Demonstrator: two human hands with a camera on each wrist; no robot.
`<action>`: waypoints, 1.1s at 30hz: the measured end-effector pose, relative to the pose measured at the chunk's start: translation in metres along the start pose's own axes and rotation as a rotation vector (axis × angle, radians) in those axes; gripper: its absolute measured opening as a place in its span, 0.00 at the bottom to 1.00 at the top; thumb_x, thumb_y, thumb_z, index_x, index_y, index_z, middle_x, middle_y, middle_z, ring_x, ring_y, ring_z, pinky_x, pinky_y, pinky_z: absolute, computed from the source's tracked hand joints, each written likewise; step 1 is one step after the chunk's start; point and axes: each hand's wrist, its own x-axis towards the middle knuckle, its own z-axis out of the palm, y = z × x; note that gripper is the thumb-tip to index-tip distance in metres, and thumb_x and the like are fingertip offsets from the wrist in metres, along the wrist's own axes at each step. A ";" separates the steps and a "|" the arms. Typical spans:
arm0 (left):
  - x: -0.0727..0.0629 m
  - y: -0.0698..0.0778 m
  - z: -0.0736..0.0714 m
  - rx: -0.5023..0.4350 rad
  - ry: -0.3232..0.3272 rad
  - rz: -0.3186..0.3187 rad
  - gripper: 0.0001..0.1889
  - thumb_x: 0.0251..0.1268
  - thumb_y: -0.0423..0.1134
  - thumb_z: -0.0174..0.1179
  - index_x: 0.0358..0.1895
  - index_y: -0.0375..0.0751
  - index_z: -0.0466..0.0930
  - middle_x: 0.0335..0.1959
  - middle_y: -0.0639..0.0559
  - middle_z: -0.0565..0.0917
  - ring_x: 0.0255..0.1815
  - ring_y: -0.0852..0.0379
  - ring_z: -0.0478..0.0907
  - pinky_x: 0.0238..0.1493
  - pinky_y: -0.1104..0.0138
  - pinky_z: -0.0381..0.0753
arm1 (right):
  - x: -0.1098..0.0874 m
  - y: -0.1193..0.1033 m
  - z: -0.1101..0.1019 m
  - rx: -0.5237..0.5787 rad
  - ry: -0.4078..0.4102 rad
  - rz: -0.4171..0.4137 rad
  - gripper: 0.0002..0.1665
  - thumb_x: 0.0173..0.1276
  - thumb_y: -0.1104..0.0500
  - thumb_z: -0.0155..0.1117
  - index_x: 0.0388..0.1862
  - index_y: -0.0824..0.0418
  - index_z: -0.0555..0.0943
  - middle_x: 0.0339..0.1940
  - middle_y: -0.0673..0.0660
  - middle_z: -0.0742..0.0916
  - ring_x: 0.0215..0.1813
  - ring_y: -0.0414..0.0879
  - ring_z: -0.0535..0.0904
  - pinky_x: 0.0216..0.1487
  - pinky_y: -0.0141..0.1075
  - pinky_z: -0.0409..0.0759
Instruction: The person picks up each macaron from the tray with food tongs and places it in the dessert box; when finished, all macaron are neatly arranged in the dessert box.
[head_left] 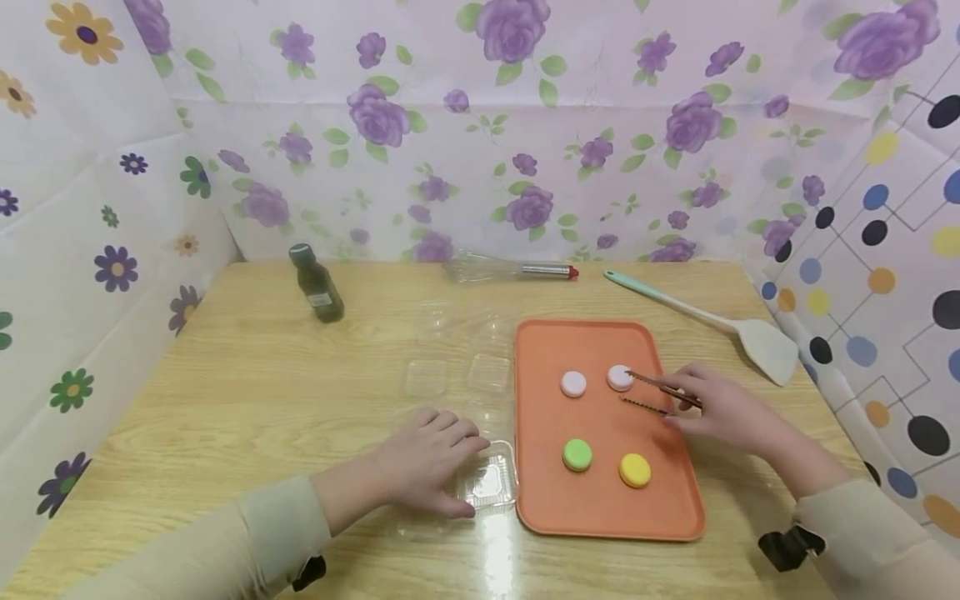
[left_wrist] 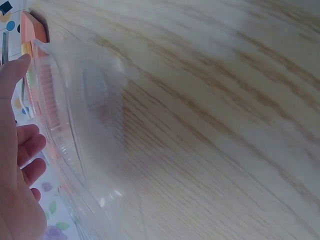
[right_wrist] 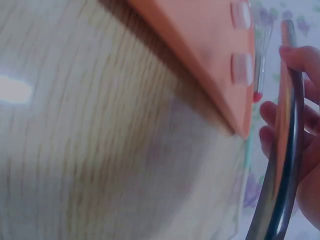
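Note:
My right hand (head_left: 723, 410) grips a pair of metal tongs (right_wrist: 287, 165) with serrated tips. In the head view the tongs' jaws are spread, and one tip overlaps a pale pink macaron (head_left: 620, 378) on an orange tray (head_left: 600, 508). Left of it sits another pale pink macaron (head_left: 573, 384); nearer me on the tray lie a green macaron (head_left: 577, 455) and a yellow macaron (head_left: 635, 471). My left hand (head_left: 423, 458), fingers loosely spread, is at a clear plastic box (head_left: 497, 482) beside the tray's left edge. The left wrist view shows its thumb by the box's rim.
More clear plastic compartments (head_left: 426, 377) extend behind my left hand. A dark bottle (head_left: 320, 292) stands at the back left of the wooden table (head_left: 247, 400). Along the back lies a whisk (head_left: 546, 270), and right of the tray a white spatula (head_left: 765, 346) with a mint handle.

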 end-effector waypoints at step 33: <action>0.001 0.003 -0.003 -0.083 -0.042 -0.051 0.43 0.47 0.73 0.55 0.62 0.46 0.70 0.52 0.56 0.72 0.51 0.55 0.67 0.48 0.63 0.66 | -0.022 -0.028 0.005 0.013 -0.323 -0.183 0.22 0.56 0.52 0.71 0.51 0.50 0.80 0.41 0.43 0.76 0.34 0.36 0.69 0.32 0.29 0.68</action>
